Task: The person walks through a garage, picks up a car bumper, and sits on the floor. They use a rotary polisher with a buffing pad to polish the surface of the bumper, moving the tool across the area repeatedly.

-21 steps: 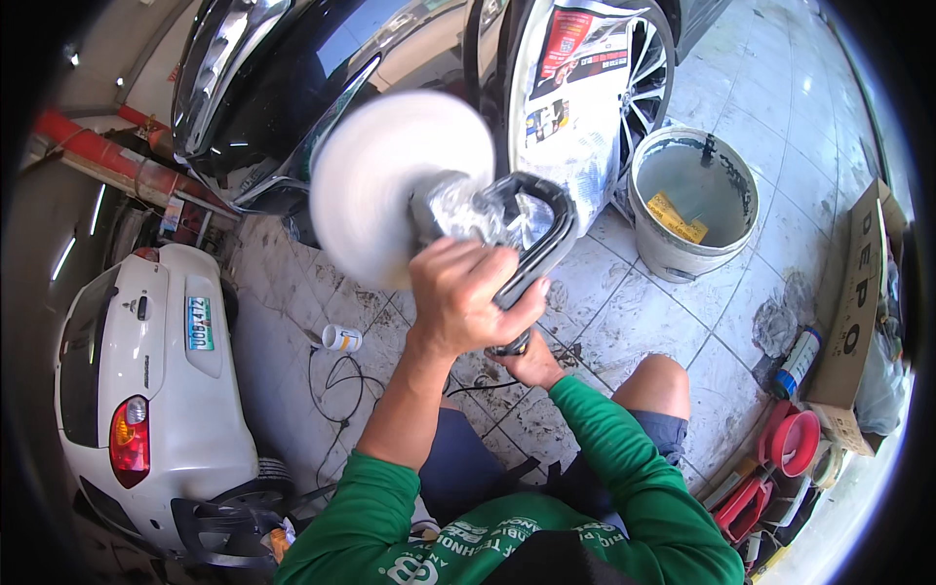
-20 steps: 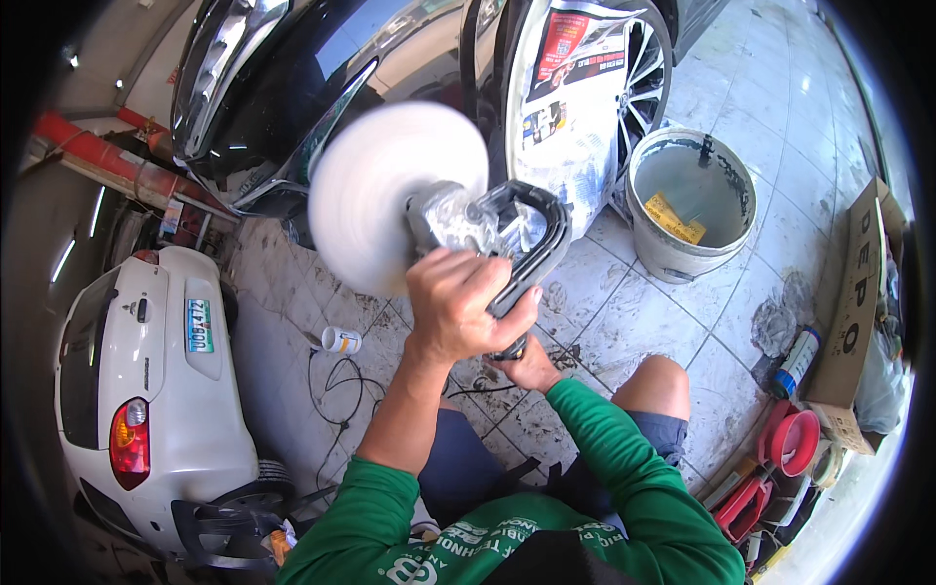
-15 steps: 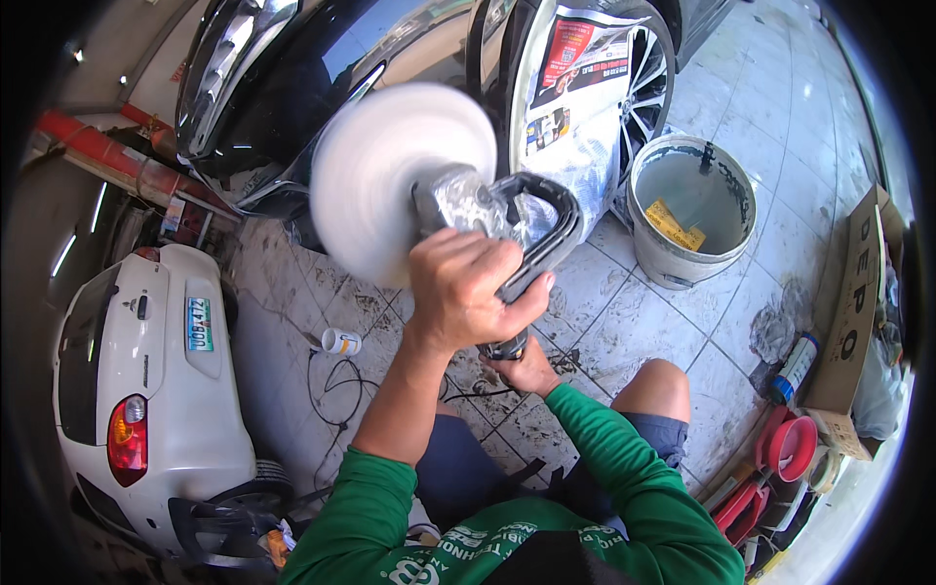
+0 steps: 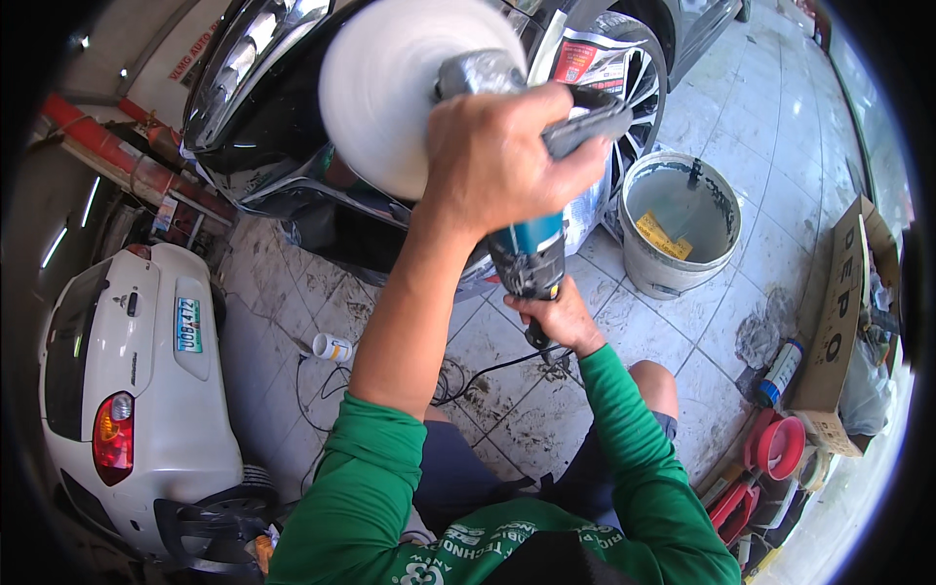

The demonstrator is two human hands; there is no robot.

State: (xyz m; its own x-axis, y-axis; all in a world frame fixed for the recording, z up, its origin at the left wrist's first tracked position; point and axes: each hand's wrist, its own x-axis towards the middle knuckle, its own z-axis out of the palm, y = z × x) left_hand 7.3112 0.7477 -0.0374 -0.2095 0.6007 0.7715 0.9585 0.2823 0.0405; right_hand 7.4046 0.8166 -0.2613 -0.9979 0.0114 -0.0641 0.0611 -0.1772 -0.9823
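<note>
A rotary polisher [image 4: 529, 252] with a teal and black body stretches away from me. Its round white pad [image 4: 375, 93] is smeared by motion, in front of the black car's front corner [image 4: 268, 132]; whether pad and paint touch I cannot tell. Around the loop handle near the polisher's head, my left hand [image 4: 507, 161] is closed. My right hand [image 4: 564, 317] wraps the rear end of the body, close to where the black cord [image 4: 478, 375] leaves it. Printed paper [image 4: 590, 60] covers part of the front wheel [image 4: 643, 88].
Right of the wheel stands a stained bucket [image 4: 673, 278] with a yellow piece [image 4: 663, 237] inside. A white cup-like container [image 4: 332, 347] lies on the tiles beside looped cord. A white car [image 4: 175, 390] is at left; a cardboard box [image 4: 829, 341] and red items [image 4: 780, 447] line the right.
Both hands have carried the polisher up and away from me, and the pad now sits higher against the black car. My right arm reaches farther forward. More of the teal body shows.
</note>
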